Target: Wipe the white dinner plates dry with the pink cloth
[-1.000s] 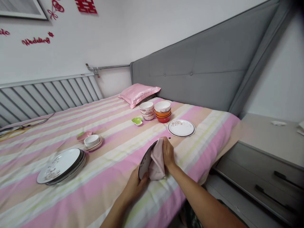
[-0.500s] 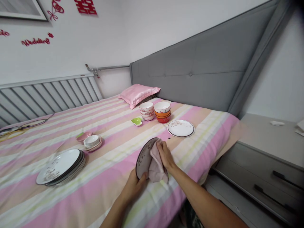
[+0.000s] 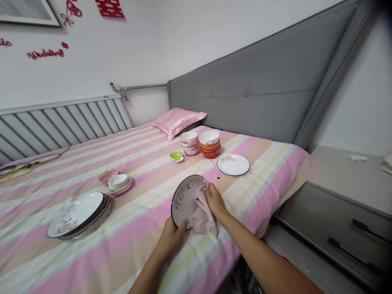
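Note:
A dark-rimmed plate [image 3: 184,204] with a brown floral pattern is held tilted above the bed. My left hand [image 3: 174,234] grips its lower left edge, thumb on the face and the other fingers behind. In my right hand [image 3: 213,200] is a pale pink cloth [image 3: 202,216], bunched against the right side of the plate and hanging down over its lower part. Beyond my right hand, another floral plate [image 3: 233,165] lies flat on the striped bedsheet. Off to the left sits a stack of plates [image 3: 81,214], the top one white with a floral print.
White bowls [image 3: 189,143] and orange-red bowls [image 3: 210,145] stand stacked beside a green leaf-shaped dish [image 3: 177,156]. Small white dishes [image 3: 118,181] rest near a pink bowl [image 3: 109,176]. A pink pillow [image 3: 179,122] lies by the grey headboard [image 3: 245,90]; a nightstand [image 3: 337,220] is at right.
The plate has turned to face me more and shifted slightly left, showing more of its pattern. My left hand moved a little left with it; the cloth stays against the plate's right side.

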